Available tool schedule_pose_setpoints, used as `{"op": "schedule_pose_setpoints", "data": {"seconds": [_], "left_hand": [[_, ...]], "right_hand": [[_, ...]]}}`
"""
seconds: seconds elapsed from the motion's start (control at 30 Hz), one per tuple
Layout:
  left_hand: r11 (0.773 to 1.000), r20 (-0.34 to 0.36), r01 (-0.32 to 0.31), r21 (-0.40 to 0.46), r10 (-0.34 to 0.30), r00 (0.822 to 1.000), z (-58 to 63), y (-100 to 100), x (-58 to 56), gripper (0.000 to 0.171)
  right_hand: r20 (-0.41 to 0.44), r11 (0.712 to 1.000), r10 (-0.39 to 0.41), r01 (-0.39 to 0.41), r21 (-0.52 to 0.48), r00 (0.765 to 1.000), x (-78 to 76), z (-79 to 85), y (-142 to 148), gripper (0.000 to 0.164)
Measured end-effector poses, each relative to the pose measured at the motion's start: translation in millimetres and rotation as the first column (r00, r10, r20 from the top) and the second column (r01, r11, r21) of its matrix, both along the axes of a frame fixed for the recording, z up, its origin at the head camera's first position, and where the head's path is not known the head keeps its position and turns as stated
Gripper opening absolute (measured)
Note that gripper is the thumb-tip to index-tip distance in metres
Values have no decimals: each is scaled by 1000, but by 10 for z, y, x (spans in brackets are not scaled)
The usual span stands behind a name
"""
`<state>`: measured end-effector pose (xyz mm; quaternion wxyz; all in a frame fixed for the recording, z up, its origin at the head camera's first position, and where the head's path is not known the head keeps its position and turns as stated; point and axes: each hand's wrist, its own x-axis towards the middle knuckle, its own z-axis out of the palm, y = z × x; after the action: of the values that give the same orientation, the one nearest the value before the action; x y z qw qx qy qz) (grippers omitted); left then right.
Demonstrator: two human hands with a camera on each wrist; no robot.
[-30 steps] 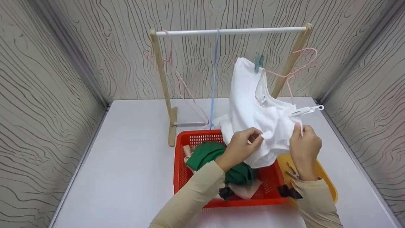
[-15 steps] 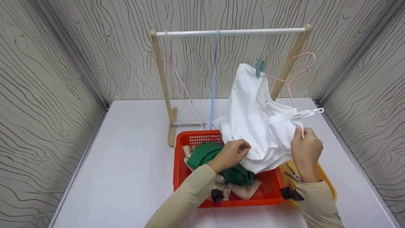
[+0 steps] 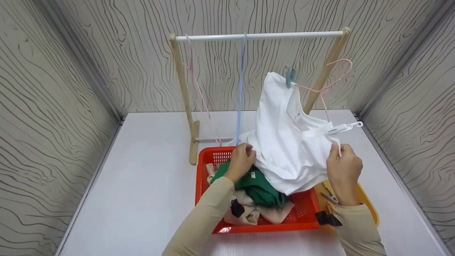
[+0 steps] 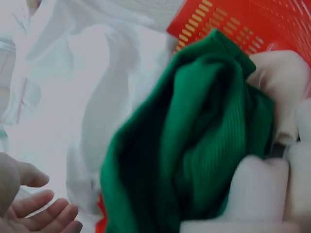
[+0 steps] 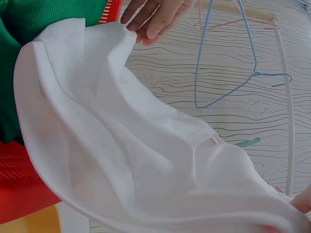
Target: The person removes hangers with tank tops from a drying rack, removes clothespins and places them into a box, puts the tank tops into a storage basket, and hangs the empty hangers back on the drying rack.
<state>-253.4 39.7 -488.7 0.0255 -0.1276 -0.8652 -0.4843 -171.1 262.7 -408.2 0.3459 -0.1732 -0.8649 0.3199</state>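
Observation:
In the head view a white shirt [image 3: 280, 142] hangs tilted on a pink hanger [image 3: 327, 88]. A teal clothespin [image 3: 290, 76] and a white clothespin [image 3: 343, 128] are clipped on its shoulders. My right hand [image 3: 344, 170] pinches the shirt's edge below the white clothespin. Left of the shirt is my left hand [image 3: 242, 160], above the green garment [image 3: 261, 188] in the red basket [image 3: 309, 225]. The left wrist view shows the fingers [image 4: 48, 216] of that hand loosely bent, holding nothing, close to the white cloth.
A small rack with a white bar [image 3: 295, 35] and wooden posts [image 3: 183, 85] stands behind. From its bar hang a pink hanger [image 3: 199, 89] and a blue hanger [image 3: 240, 85]. Beige cloth [image 3: 245, 213] lies in the basket. A yellow tray [image 3: 369, 209] with clothespins sits at the right.
My left hand has let go of the shirt's front and moved left and up. The shirt and its hanger have dropped slightly. My right hand keeps its pinch at nearly the same spot.

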Motion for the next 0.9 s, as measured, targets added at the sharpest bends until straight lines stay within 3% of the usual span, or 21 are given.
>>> {"op": "schedule_pose_setpoints", "data": {"seconds": [0.17,0.27,0.37,0.57,0.67,0.8,0.9], "left_hand": [[998,172,-43,-34,48,984,-78,-21,-113,28],[997,306,-61,41,46,951,-85,-8,-171,36],[984,417,-130,125,67,906,-89,14,-216,41],[953,502,-241,181,121,856,-73,72,-232,34],[944,542,-248,217,95,835,-38,106,-239,34],[925,598,-231,302,5,802,50,161,-250,39],[901,597,-210,378,-64,800,137,211,-245,45]], "right_hand": [[-20,1000,4,-4,9,1000,23,-9,-10,32],[-8,1000,11,-11,-5,1000,32,-3,-15,33],[7,1000,19,-18,-23,1000,34,0,-13,34],[9,1000,21,-21,-14,1000,31,-7,-10,33],[14,1000,28,-28,-12,1000,34,-8,-13,33],[21,999,33,-33,-10,999,40,-13,-12,33],[6,999,34,-34,1,999,38,-23,-4,33]]}}
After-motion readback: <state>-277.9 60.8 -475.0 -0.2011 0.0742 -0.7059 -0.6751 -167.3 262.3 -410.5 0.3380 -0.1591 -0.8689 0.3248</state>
